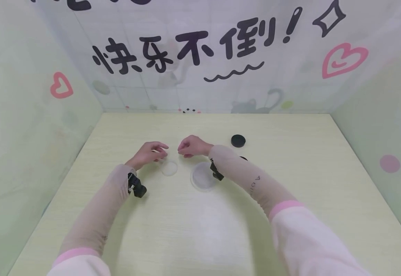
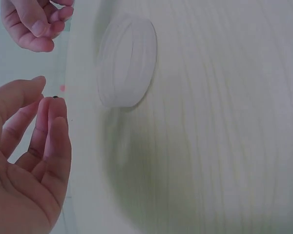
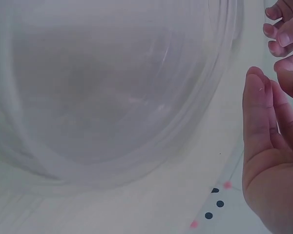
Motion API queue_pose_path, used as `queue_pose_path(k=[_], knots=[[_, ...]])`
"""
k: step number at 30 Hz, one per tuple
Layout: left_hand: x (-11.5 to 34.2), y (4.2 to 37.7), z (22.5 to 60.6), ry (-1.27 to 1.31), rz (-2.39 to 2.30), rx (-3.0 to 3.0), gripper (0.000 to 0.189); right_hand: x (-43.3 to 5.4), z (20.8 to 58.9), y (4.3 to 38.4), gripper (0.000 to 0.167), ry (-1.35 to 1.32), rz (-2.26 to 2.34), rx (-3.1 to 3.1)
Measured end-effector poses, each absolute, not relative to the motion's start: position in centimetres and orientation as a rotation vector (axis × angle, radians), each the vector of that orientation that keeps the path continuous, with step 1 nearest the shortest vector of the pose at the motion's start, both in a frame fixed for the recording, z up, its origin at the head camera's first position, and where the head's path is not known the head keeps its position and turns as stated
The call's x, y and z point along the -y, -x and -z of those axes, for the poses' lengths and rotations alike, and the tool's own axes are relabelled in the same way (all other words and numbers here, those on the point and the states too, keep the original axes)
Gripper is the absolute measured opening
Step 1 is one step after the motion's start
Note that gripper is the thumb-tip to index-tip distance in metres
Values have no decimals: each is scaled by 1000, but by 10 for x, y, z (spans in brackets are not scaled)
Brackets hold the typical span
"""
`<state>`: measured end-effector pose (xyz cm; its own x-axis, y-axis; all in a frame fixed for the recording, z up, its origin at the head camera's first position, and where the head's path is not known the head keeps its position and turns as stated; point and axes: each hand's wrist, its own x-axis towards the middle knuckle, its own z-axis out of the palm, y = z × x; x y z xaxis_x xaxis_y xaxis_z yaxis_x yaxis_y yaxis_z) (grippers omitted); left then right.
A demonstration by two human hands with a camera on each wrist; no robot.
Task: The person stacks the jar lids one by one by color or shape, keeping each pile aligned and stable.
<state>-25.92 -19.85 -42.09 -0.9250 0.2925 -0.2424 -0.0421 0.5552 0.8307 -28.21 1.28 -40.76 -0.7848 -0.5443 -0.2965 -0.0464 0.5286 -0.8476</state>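
Note:
In the head view my left hand (image 1: 152, 152) hovers over the table with fingers loosely bent and nothing between them. Just below it sits a small translucent round piece (image 2: 145, 63), like a ring or shallow lid. My right hand (image 1: 194, 146) faces the left one across a narrow gap. Its thumb stands apart from the fingers (image 3: 256, 112), and no object shows in its grasp. Nearer my body, a wide clear round container (image 1: 200, 179) stands by the right wrist, partly covered by the wrist camera; the right wrist view shows its wall up close.
A black round disc (image 1: 238, 140), like a lid, lies beyond the right forearm. A second black piece (image 1: 243, 158) is mostly hidden behind that forearm. Printed cloth walls (image 1: 200, 92) enclose the table (image 1: 186, 237) at the back and both sides.

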Motion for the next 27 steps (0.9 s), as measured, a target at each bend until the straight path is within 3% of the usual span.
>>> queue_pose_path(k=[27], knots=[[203,248,442,-181,-1242,-2474,30,15,428,282,23,488,998,-2243]])
